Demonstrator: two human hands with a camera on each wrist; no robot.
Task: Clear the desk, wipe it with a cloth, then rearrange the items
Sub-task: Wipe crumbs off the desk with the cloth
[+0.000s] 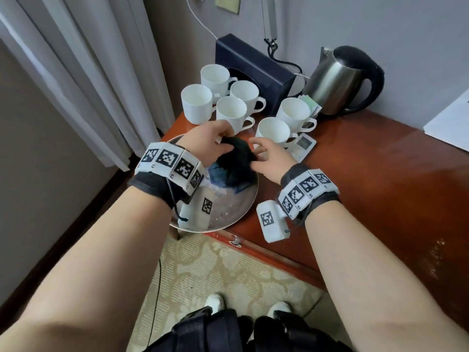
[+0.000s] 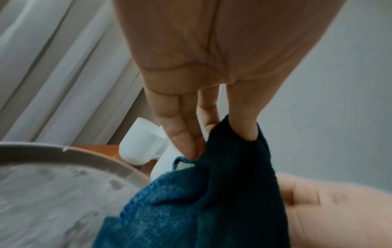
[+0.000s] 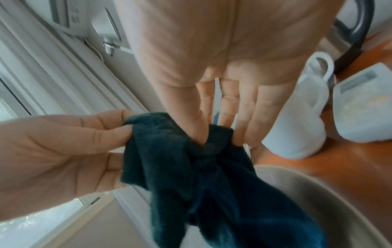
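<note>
A dark blue cloth [image 1: 236, 165] hangs bunched over a round metal tray [image 1: 243, 208] at the desk's left front corner. My left hand [image 1: 223, 142] pinches its upper left edge and my right hand [image 1: 256, 151] pinches the edge beside it. In the left wrist view the left hand [image 2: 220, 142] has thumb and fingers closed on the cloth [image 2: 212, 193], above the tray [image 2: 53, 193]. In the right wrist view the right hand [image 3: 218, 137] grips a fold of the cloth [image 3: 191, 176]. The cloth's lower end touches the tray.
Several white mugs [image 1: 231, 113] stand close behind the tray on the red-brown desk [image 1: 368, 186]. A dark box [image 1: 253, 69] and a steel kettle [image 1: 340, 82] are at the back. A white remote [image 1: 303, 146] lies by the right hand. Papers [image 1: 451, 118] sit far right.
</note>
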